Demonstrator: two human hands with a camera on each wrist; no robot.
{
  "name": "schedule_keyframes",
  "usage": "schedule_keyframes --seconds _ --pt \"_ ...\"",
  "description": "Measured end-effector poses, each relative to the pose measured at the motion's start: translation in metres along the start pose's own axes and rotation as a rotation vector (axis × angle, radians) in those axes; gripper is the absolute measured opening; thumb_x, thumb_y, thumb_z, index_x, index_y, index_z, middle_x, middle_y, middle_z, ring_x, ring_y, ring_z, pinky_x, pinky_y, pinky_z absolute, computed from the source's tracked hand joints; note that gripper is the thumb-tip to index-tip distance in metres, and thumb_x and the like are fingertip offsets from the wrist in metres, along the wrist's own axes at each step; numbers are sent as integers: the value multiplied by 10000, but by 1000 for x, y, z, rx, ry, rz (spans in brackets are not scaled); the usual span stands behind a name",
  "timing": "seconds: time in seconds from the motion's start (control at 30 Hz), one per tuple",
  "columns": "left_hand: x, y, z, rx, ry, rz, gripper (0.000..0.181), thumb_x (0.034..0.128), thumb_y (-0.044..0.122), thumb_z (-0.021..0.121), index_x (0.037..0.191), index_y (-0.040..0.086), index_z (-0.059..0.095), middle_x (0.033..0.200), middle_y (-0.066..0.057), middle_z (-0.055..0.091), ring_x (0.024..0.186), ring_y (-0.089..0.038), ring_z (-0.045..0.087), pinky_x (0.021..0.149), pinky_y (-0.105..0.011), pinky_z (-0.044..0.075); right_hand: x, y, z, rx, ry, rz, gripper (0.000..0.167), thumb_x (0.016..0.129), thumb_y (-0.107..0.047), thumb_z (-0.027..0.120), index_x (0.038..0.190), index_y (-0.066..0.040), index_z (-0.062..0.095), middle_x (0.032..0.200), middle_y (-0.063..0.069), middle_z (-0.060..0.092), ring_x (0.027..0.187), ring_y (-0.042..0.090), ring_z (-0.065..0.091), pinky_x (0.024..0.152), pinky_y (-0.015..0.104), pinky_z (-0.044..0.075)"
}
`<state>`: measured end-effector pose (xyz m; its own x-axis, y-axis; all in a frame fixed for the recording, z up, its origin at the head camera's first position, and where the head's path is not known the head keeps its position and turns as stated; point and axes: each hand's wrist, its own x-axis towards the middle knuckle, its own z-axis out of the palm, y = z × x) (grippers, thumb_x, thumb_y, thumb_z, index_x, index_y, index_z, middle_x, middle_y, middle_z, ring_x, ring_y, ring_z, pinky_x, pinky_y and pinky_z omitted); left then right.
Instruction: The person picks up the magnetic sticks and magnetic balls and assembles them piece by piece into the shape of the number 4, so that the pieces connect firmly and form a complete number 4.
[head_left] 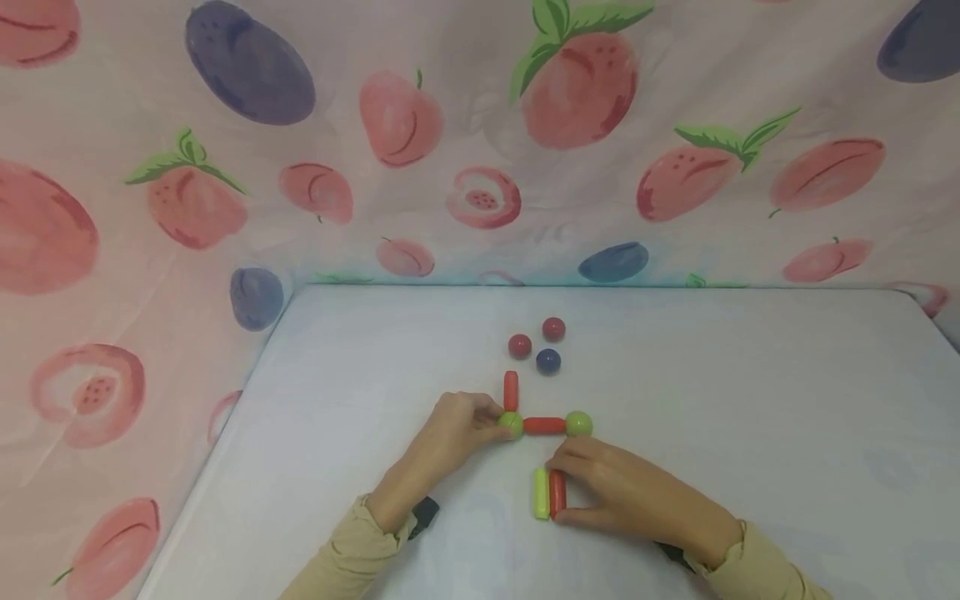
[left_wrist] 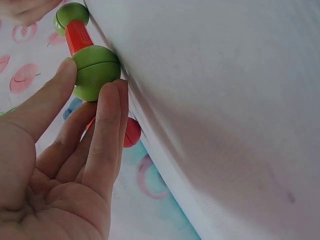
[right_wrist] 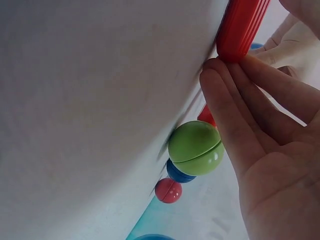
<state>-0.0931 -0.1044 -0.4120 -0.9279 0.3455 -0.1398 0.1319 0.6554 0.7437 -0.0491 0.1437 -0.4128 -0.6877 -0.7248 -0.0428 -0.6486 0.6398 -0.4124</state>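
Observation:
My left hand [head_left: 453, 429] pinches a green ball [left_wrist: 97, 80] between thumb and fingers. A red rod [head_left: 544, 426] runs from that ball to a second green ball [head_left: 579, 423] on its right. Another red rod [head_left: 512, 392] points away from the pinched ball toward the back of the table. Just below the second ball, my right hand [head_left: 626, 487] holds a loose red rod [head_left: 557, 496] by its two ends, thumb at the near end, fingertips at the far end [right_wrist: 242, 30]. A yellow-green rod [head_left: 542, 493] lies alongside it on the left.
Beyond the joined pieces lie two red balls [head_left: 520, 346] and a dark blue ball [head_left: 548, 361]. All of this is on a white-covered table [head_left: 375, 350]. A fruit-patterned cloth [head_left: 450, 100] rises behind the table and on its left side.

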Motion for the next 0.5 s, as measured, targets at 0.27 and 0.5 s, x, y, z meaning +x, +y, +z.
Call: schedule_keyframes --seconds 0.27,0.5 --pt "0 0 0 -5 -1 0 294 829 233 805 1034 31 742 888 -41 758 789 -86 690 738 -233 573 0 1 0 12 -10 6 440 828 -412 790 1169 -149 696 1137 -89 614 1030 57 577 946 315 542" --pt "0 0 0 -4 0 -8 288 840 236 797 1043 38 743 901 -39 760 801 -88 696 747 -240 576 0 1 1 9 -7 1 449 813 -392 808 1173 -148 696 1139 -86 615 1026 58 577 943 315 545"
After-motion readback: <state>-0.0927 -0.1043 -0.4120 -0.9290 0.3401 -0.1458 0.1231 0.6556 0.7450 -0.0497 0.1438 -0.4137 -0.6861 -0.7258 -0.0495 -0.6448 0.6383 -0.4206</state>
